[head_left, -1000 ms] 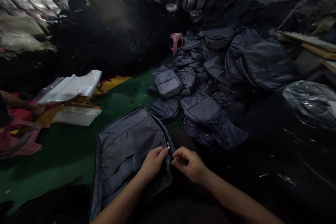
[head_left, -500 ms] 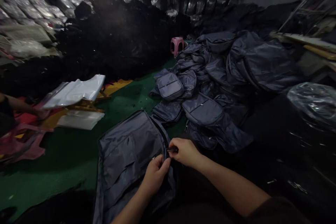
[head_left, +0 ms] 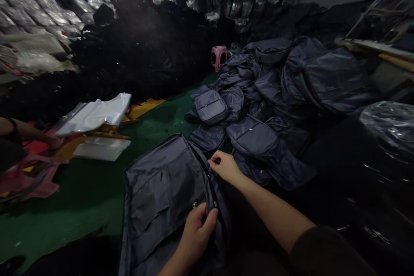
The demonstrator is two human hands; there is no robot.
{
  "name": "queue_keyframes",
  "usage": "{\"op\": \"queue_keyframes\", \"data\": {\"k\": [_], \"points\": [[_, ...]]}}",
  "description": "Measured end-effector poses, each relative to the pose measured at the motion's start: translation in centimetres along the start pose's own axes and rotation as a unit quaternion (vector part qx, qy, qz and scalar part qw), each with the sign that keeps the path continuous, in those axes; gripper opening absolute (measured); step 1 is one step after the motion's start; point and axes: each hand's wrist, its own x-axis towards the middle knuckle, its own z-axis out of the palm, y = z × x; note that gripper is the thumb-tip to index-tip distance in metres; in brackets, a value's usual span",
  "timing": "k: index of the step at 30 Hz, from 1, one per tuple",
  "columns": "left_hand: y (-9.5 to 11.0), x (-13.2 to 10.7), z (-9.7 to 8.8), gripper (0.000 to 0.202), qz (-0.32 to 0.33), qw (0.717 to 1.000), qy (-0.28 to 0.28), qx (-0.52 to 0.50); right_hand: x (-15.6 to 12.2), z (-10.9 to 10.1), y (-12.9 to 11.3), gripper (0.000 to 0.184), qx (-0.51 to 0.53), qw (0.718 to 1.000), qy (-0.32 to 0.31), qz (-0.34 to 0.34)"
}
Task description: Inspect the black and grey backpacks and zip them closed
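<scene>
Grey-blue bag (head_left: 171, 185) in grip of left hand (head_left: 198, 228), beside right hand (head_left: 225, 167), fingertips together

The open bag (head_left: 174, 181) has its near end cut off by the lower edge of view. Left hand (head_left: 198, 229): most fingertips hidden from here. Right hand (head_left: 227, 168): anything between its fingertips is too small and dark to tell. Far left, a co-worker's arm (head_left: 30, 130), blurred, its shoulder cropped. Far right, clear plastic (head_left: 390, 123), cut off. Behind, a black heap (head_left: 148, 47), its separate pieces lost in shadow.
</scene>
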Motion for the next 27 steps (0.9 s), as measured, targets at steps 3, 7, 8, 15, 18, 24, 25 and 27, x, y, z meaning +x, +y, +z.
{"op": "queue_keyframes", "data": {"k": [3,7,8,15,18,24,25,27], "points": [[0.1,-0.1,0.0,0.036,0.000,1.000,-0.003,0.010,0.9,-1.0,-0.4,0.028,0.040,0.997,-0.046,-0.057],[-0.1,0.0,0.1,0.036,0.005,1.000,0.000,0.019,1.8,-1.6,-1.0,0.019,0.112,0.985,-0.109,-0.077],[-0.1,0.0,0.2,0.036,0.003,1.000,-0.004,0.018,2.0,-1.6,-1.1,0.011,0.127,0.983,-0.109,-0.072],[0.0,0.1,0.3,0.035,0.014,1.000,-0.003,0.024,2.2,-1.6,-2.0,0.045,0.247,0.964,-0.094,-0.017],[0.2,0.1,0.3,0.036,0.008,1.000,-0.006,0.024,2.4,-2.6,-2.0,0.047,0.288,0.956,-0.041,0.036],[-0.2,0.2,0.4,0.038,0.005,0.999,0.004,0.032,1.1,-5.0,0.1,0.029,0.224,0.970,0.063,0.062],[-0.3,0.3,0.4,0.037,0.006,0.999,0.005,0.034,0.4,-5.0,0.1,0.027,0.208,0.976,0.039,0.042],[-0.3,0.3,0.5,0.036,0.008,0.999,0.005,0.033,-1.3,-4.6,-0.5,0.034,0.160,0.986,-0.042,-0.016]]}}
